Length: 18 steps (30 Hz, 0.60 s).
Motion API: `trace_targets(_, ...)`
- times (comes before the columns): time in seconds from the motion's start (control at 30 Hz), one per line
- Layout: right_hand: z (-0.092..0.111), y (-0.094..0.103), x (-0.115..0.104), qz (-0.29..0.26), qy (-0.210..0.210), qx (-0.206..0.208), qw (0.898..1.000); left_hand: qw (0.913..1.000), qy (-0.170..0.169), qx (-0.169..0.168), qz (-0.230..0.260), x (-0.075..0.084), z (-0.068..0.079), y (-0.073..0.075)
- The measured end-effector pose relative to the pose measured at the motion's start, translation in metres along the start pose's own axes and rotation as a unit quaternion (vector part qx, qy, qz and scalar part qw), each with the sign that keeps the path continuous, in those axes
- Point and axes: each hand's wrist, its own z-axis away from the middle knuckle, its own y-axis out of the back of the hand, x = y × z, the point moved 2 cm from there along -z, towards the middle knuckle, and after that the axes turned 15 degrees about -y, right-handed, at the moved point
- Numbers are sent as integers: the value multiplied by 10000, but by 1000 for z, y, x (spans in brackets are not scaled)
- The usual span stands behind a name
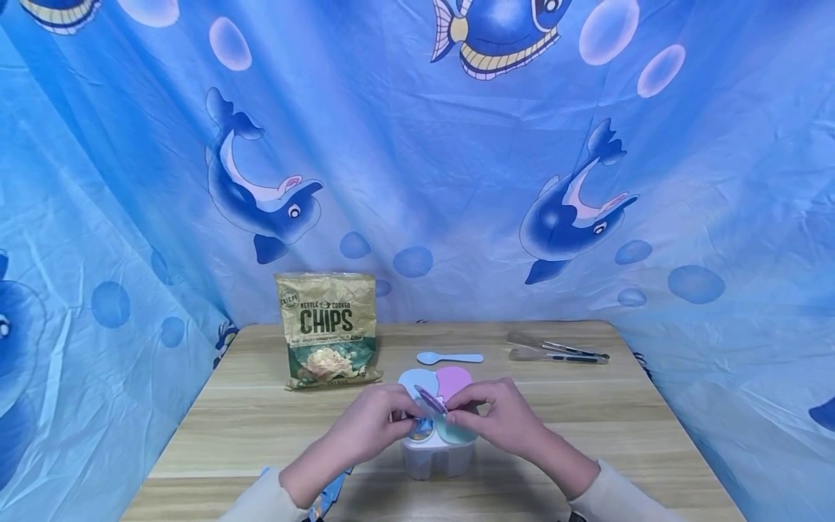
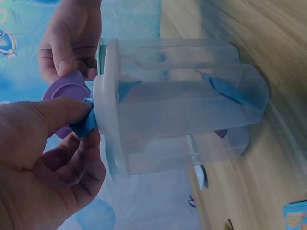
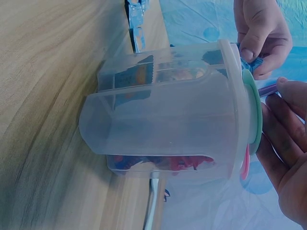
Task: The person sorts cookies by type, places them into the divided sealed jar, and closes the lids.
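Note:
A clear plastic storage container [image 1: 435, 462] with several round-edged compartments stands on the table, light blue, pink and green lids [image 1: 454, 382] on its top. With its thumb and fingers, my left hand [image 1: 378, 417] pinches a small blue packet [image 2: 84, 124] at the mouth of the uncovered front-left compartment. My right hand [image 1: 501, 419] holds a purple lid [image 1: 430, 399] tilted up over the container. Through the clear walls, more blue packets [image 2: 232, 91] show inside, and small red and dark blue items [image 3: 189, 162] fill part of another compartment.
A chips bag [image 1: 331, 330] stands behind on the left. A light blue spoon [image 1: 450, 358] lies behind the container, with tongs [image 1: 557, 355] to the right. Blue packets [image 1: 334, 493] lie by my left forearm on the wooden table [image 1: 620, 442]. A printed curtain [image 1: 417, 181] hangs behind.

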Motion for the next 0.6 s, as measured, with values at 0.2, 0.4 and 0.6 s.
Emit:
trace_targets(0.2, 0, -2, 0, -3, 119, 34, 9999, 9982, -259, -301, -459, 2, -4, -8)
trace_targets(0.4, 1, -3, 0, 8, 159, 17, 9999, 9997, 224, 113, -76, -1, 3, -9)
trace_targets(0.6, 0, -2, 1, 52, 193, 41, 9998, 9997, 43, 186, 154, -2, 7, -5)
